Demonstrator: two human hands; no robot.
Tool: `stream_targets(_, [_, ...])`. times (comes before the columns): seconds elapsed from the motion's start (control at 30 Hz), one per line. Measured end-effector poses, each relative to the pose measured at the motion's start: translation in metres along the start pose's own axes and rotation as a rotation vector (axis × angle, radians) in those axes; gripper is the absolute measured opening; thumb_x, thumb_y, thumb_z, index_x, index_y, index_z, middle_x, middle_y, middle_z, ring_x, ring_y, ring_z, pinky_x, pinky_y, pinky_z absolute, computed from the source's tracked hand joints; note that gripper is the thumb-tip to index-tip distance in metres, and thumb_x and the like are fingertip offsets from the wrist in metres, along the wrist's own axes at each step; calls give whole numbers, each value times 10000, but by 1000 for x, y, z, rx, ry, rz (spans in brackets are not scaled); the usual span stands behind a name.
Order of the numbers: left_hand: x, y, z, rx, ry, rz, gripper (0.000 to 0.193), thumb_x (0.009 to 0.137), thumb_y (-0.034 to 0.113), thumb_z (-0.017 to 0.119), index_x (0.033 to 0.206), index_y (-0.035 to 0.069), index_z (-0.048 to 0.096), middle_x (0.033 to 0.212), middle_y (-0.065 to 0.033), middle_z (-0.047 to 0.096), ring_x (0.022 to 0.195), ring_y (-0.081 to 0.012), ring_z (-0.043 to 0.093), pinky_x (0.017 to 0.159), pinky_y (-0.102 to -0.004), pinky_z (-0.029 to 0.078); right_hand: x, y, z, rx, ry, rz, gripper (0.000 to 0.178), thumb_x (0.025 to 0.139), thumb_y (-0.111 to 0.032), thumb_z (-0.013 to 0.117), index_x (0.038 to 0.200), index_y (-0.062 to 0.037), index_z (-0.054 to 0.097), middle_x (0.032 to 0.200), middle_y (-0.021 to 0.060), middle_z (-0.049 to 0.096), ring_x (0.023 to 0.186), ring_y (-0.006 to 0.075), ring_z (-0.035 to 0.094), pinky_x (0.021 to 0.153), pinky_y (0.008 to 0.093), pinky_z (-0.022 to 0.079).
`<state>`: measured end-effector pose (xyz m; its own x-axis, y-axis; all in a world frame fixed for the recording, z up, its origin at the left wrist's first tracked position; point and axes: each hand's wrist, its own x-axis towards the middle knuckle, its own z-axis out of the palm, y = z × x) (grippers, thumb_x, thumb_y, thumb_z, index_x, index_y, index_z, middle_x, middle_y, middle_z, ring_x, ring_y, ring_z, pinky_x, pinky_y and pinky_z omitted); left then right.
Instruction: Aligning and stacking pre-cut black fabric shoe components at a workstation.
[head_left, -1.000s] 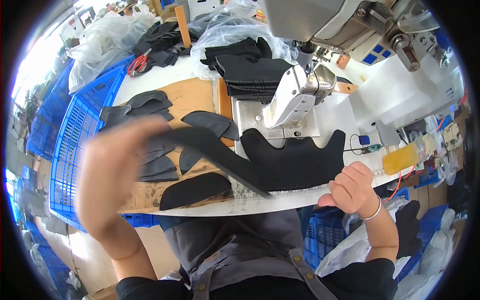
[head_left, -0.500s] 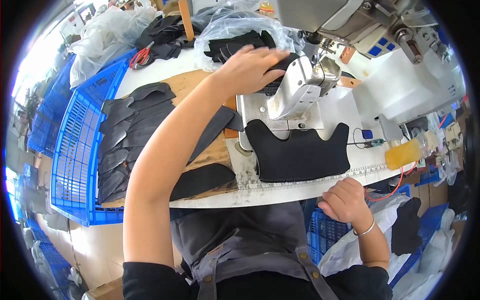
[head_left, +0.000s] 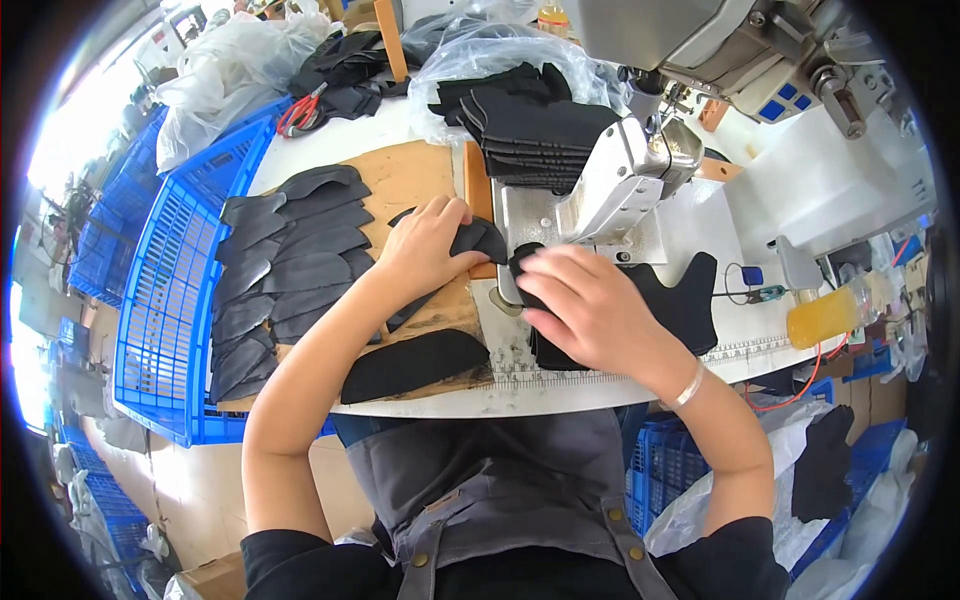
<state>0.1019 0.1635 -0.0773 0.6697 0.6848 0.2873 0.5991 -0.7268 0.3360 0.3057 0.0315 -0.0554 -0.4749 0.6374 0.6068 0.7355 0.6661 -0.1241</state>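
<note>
My left hand (head_left: 432, 245) has its fingers and thumb closed on a curved black fabric piece (head_left: 482, 238) beside the sewing machine bed. Over the left corner of a stack of notched black fabric panels (head_left: 672, 305) is my right hand (head_left: 590, 310). Its fingers are loosely bent, thumb apart from them, and slightly blurred; the hand hides much of the stack. A sewing machine arm (head_left: 610, 185) stands just beyond. Several folded black pieces (head_left: 530, 135) lie piled behind its bed.
Overlapping dark curved pieces (head_left: 290, 260) cover a brown board (head_left: 400, 170), with a separate black piece (head_left: 415, 368) near the front edge. A blue basket (head_left: 160, 330) stands left. Red-handled scissors (head_left: 301, 110) lie farther back. At right is a bottle of yellow liquid (head_left: 825, 320).
My left hand has come back from the folded pile to the curved black piece. My right hand has risen from the table's front edge to the notched panels and opened from a fist.
</note>
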Motion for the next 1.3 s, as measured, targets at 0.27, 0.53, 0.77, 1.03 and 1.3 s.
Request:
stream_targets(0.27, [2, -15, -11, -192, -67, -81, 334, 730, 265, 765, 922, 34, 619, 796, -93, 649, 739, -247, 622, 679, -354, 491, 34, 35, 54, -31, -197, 69, 239, 837, -280, 641, 906, -51, 638, 915, 68, 591, 959, 251, 565, 837, 390, 446])
stream_targets(0.53, [1, -18, -12, -353, -77, -235, 237, 758, 214, 759, 861, 29, 653, 720, -68, 638, 646, -147, 580, 613, -284, 467, 47, 32, 57, 21, -159, 215, 176, 818, -204, 645, 885, -45, 608, 990, 93, 604, 965, 271, 575, 833, 397, 471])
stream_targets(0.77, [-1, -32, -10, -447, -13, -324, 179, 799, 162, 721, 844, 5, 647, 729, -27, 636, 679, -80, 572, 618, -248, 465, 43, 34, 56, -86, -294, 114, 220, 805, -166, 652, 980, -45, 595, 953, 83, 617, 956, 258, 578, 837, 381, 479])
stream_targets(1.03, [-1, -27, -8, -570, 30, -287, 221, 790, 204, 726, 833, -2, 657, 713, -70, 652, 658, -105, 586, 624, -269, 478, 56, 30, 61, -40, 143, 57, 140, 774, -113, 641, 875, -36, 584, 956, 79, 596, 876, 252, 597, 770, 370, 477])
stream_targets(1.3, [-4, -60, -65, -785, 701, -561, 265, 894, 280, 653, 941, 23, 606, 758, -7, 603, 645, -59, 518, 568, -214, 419, 51, 35, 53, -92, -163, 104, 310, 755, -190, 714, 1021, -81, 598, 839, 72, 600, 823, 274, 596, 827, 358, 451])
